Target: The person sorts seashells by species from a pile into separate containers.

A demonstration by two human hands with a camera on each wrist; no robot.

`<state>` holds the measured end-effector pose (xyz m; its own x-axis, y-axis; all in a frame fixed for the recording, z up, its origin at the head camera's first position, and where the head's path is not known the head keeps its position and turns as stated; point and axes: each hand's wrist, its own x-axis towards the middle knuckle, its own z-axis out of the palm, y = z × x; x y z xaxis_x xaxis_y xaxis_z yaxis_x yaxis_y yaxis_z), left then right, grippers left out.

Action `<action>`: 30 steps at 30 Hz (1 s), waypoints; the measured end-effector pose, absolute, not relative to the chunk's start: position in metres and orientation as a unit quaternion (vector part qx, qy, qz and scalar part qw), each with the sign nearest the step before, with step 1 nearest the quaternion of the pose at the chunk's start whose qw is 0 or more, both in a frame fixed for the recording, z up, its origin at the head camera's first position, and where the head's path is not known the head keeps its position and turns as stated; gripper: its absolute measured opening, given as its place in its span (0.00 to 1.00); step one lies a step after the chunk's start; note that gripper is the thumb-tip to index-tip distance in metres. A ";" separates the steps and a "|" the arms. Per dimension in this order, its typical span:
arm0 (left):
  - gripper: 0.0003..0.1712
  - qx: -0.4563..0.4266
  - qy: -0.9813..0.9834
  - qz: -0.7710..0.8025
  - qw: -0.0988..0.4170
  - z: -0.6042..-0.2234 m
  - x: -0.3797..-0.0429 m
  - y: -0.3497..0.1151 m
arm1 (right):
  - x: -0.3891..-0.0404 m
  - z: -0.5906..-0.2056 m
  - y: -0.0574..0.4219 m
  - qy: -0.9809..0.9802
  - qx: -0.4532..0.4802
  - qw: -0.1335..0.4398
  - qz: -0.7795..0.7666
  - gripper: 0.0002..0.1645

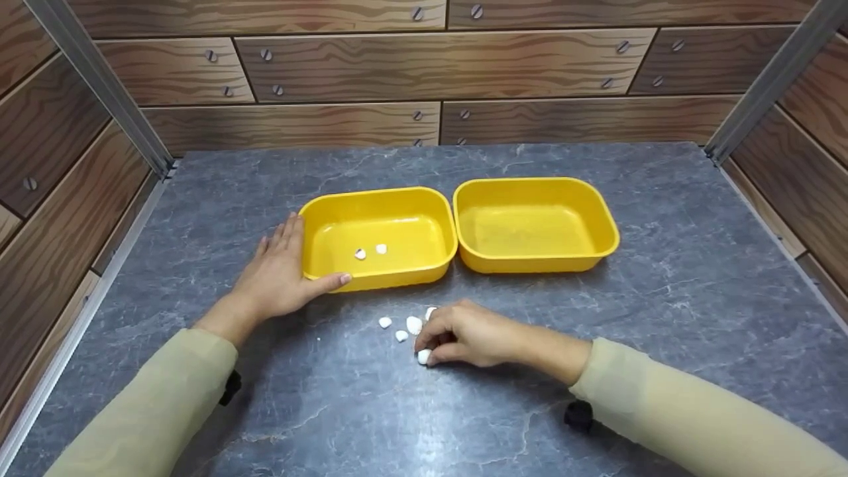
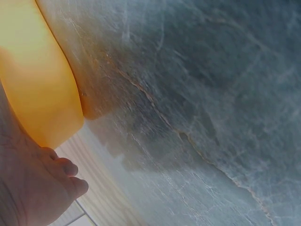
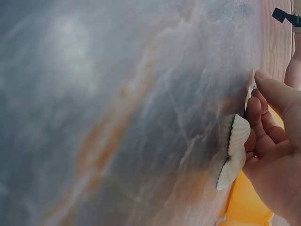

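Note:
My left hand [image 1: 275,278] rests against the left end of the left yellow bin [image 1: 381,277], fingers along its side and thumb over the front rim. Two small white seashells [image 1: 381,249] lie inside that bin. On the table in front, my right hand [image 1: 474,334] pinches a white seashell [image 1: 424,357] between thumb and curled fingers, close to the tabletop. Several more white shells [image 1: 414,324] lie just left of and behind its fingertips, one partly hidden by the hand. In the right wrist view, ribbed shells [image 3: 239,134] show beside the fingers.
A second yellow bin [image 1: 536,264] stands right beside the first, their ends meeting. Both are on a grey marbled table [image 1: 318,411]. Wood-patterned panels [image 1: 444,66] close off the back and sides, with metal posts [image 1: 106,86] at the corners.

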<state>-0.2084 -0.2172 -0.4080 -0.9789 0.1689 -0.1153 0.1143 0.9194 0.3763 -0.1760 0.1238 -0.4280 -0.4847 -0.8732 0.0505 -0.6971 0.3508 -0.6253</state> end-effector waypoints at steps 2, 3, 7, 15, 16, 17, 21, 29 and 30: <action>0.77 0.072 0.977 0.188 0.073 -0.408 -0.208 -0.217 | -0.177 -0.426 0.124 0.807 -0.482 0.152 -0.306 0.08; 0.77 0.072 0.977 0.188 0.074 -0.408 -0.208 -0.218 | -0.177 -0.426 0.124 0.806 -0.480 0.151 -0.311 0.08; 0.77 0.069 0.977 0.188 0.075 -0.408 -0.209 -0.218 | -0.181 -0.418 0.125 0.804 -0.474 0.137 -0.333 0.09; 0.76 0.074 0.977 0.187 0.073 -0.409 -0.209 -0.217 | -0.190 -0.384 0.123 0.804 -0.437 0.130 -0.382 0.11; 0.76 0.074 0.977 0.187 0.072 -0.409 -0.209 -0.217 | -0.192 -0.379 0.121 0.803 -0.431 0.132 -0.389 0.11; 0.76 0.073 0.977 0.187 0.072 -0.409 -0.209 -0.217 | -0.194 -0.374 0.120 0.803 -0.423 0.136 -0.397 0.11; 0.76 0.071 0.977 0.188 0.072 -0.409 -0.209 -0.217 | -0.207 -0.356 0.114 0.802 -0.406 0.122 -0.420 0.09; 0.78 0.076 0.977 0.184 0.071 -0.410 -0.210 -0.217 | -0.236 -0.334 0.097 0.812 -0.372 0.044 -0.447 0.08; 0.78 0.076 0.977 0.184 0.071 -0.410 -0.210 -0.217 | -0.239 -0.333 0.095 0.812 -0.368 0.040 -0.451 0.08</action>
